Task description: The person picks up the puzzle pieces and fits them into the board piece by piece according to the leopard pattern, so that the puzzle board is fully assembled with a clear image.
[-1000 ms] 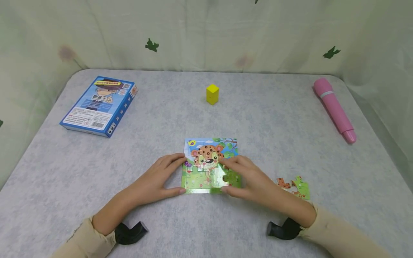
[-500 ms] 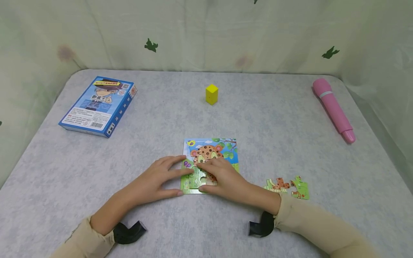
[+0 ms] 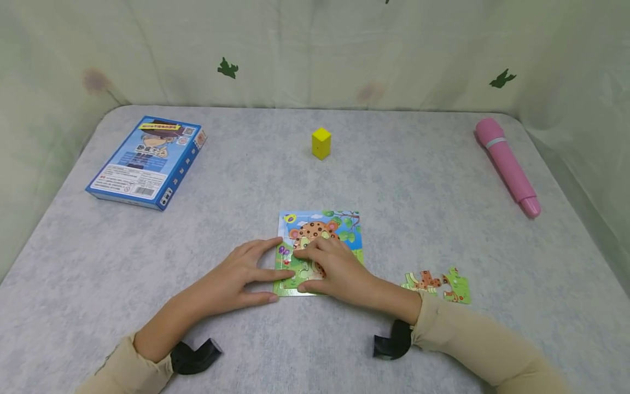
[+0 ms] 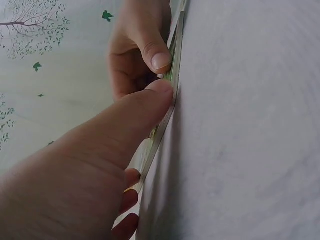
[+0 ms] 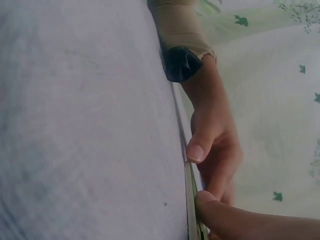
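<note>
A square leopard jigsaw puzzle lies on the table in front of me. Along its left edge rests my left hand, its thumb on the near corner and one fairly straight finger reaching onto the green lower-left part. My right hand bends over the lower middle of the board. Between its thumb and fingertips it pinches a green puzzle piece, partly hidden, at the board's lower left. Both thumbs show close together at the near edge in the left wrist view. Loose puzzle pieces lie right of the board, near the right sleeve.
At the back left lies a blue game box. A yellow block stands at the back middle. On the right lies a pink microphone-shaped toy. Pale curtains hang behind the grey table.
My right hand has moved left across the board, taking the green puzzle piece to the lower-left area. One left finger has slid inward onto the board.
</note>
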The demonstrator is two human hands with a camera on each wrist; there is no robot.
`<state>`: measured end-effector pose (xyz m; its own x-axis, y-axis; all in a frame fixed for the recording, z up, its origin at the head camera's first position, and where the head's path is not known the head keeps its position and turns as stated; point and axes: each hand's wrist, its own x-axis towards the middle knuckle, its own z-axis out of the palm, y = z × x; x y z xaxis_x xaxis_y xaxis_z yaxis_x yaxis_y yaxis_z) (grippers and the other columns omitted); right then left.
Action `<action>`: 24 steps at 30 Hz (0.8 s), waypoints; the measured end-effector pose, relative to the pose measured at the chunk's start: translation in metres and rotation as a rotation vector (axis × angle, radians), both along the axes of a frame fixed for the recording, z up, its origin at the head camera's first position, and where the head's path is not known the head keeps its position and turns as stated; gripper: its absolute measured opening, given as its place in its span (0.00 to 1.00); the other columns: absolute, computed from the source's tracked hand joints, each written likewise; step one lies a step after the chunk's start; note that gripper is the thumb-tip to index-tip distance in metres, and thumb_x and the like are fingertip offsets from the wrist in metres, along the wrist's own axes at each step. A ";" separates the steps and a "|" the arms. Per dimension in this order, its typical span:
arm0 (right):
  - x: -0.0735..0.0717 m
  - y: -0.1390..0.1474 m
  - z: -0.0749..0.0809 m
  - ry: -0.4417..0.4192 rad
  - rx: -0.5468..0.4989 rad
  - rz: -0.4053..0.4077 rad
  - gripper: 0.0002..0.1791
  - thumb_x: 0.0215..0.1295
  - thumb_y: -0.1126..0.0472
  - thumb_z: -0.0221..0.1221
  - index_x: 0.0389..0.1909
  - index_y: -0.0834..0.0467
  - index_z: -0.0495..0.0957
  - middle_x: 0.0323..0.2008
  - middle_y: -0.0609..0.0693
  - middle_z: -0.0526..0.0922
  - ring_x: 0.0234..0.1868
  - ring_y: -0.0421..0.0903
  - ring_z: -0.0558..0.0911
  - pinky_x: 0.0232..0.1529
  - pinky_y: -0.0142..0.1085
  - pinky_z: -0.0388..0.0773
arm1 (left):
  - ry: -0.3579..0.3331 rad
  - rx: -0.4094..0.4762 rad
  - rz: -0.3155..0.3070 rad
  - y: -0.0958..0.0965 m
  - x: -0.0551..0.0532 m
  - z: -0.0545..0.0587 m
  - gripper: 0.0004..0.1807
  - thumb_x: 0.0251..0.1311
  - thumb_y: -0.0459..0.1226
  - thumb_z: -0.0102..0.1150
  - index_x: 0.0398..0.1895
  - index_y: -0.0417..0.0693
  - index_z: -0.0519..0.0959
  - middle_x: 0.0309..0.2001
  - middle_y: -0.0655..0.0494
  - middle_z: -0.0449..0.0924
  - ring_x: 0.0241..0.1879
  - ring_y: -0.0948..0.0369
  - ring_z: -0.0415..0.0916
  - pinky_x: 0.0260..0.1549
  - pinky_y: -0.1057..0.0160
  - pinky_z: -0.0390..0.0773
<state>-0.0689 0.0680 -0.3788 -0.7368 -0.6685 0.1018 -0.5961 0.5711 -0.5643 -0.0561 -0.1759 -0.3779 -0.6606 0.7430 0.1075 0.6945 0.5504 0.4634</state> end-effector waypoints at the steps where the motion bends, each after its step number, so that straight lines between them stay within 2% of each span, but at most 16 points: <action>1: 0.000 0.000 0.001 0.006 0.008 0.002 0.31 0.49 0.44 0.64 0.54 0.52 0.74 0.41 0.40 0.70 0.39 0.37 0.65 0.42 0.33 0.62 | -0.007 -0.001 0.005 0.000 0.000 0.001 0.23 0.53 0.54 0.57 0.55 0.69 0.73 0.67 0.47 0.51 0.62 0.47 0.51 0.54 0.42 0.55; 7: -0.001 0.002 0.004 0.075 0.096 0.043 0.30 0.52 0.43 0.61 0.56 0.51 0.73 0.37 0.39 0.65 0.32 0.38 0.60 0.35 0.33 0.59 | -0.042 -0.007 0.034 0.001 0.000 0.002 0.22 0.53 0.54 0.58 0.53 0.70 0.75 0.67 0.50 0.51 0.62 0.48 0.51 0.54 0.43 0.56; 10: -0.003 0.006 0.005 0.040 0.095 0.078 0.30 0.55 0.42 0.58 0.58 0.50 0.71 0.41 0.40 0.65 0.35 0.38 0.61 0.37 0.34 0.59 | -0.051 -0.010 0.046 0.001 0.000 0.001 0.22 0.53 0.55 0.57 0.53 0.70 0.74 0.67 0.51 0.51 0.62 0.48 0.51 0.54 0.42 0.56; 14: -0.005 0.017 0.010 -0.136 -0.012 0.096 0.31 0.57 0.44 0.57 0.61 0.50 0.66 0.51 0.42 0.65 0.47 0.39 0.64 0.47 0.36 0.62 | -0.043 -0.012 0.053 0.000 0.001 -0.001 0.22 0.53 0.56 0.56 0.54 0.72 0.74 0.67 0.52 0.51 0.62 0.49 0.52 0.54 0.43 0.57; 16: -0.004 0.025 0.013 -0.227 -0.079 0.079 0.31 0.58 0.45 0.56 0.62 0.49 0.64 0.54 0.43 0.63 0.53 0.39 0.63 0.51 0.38 0.63 | -0.032 -0.015 0.055 0.000 0.001 -0.002 0.22 0.53 0.56 0.56 0.54 0.72 0.74 0.67 0.52 0.51 0.62 0.49 0.52 0.54 0.43 0.57; 18: -0.002 0.035 0.018 -0.277 -0.141 0.054 0.31 0.59 0.46 0.56 0.62 0.49 0.63 0.56 0.43 0.62 0.56 0.40 0.63 0.53 0.40 0.64 | -0.029 -0.020 0.058 0.000 0.001 -0.002 0.22 0.53 0.56 0.55 0.54 0.72 0.74 0.67 0.53 0.50 0.62 0.49 0.52 0.54 0.44 0.56; 20: 0.002 0.046 0.022 -0.278 -0.198 0.025 0.31 0.59 0.49 0.58 0.63 0.50 0.62 0.56 0.42 0.62 0.56 0.42 0.64 0.53 0.42 0.65 | -0.030 -0.030 0.059 0.000 0.002 -0.002 0.22 0.54 0.56 0.55 0.54 0.73 0.73 0.67 0.53 0.50 0.62 0.50 0.52 0.55 0.45 0.56; 24: 0.011 0.075 0.031 -0.177 -0.292 -0.021 0.32 0.56 0.60 0.62 0.62 0.55 0.62 0.57 0.45 0.63 0.54 0.47 0.66 0.52 0.43 0.66 | -0.038 -0.043 0.057 0.000 0.002 -0.001 0.22 0.54 0.56 0.54 0.54 0.72 0.73 0.68 0.54 0.49 0.63 0.51 0.50 0.55 0.46 0.55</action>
<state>-0.0576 0.1432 -0.3478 -0.7735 -0.6143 0.1561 -0.4642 0.3813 -0.7994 -0.0546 -0.1764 -0.3792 -0.7050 0.7074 0.0503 0.6439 0.6087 0.4635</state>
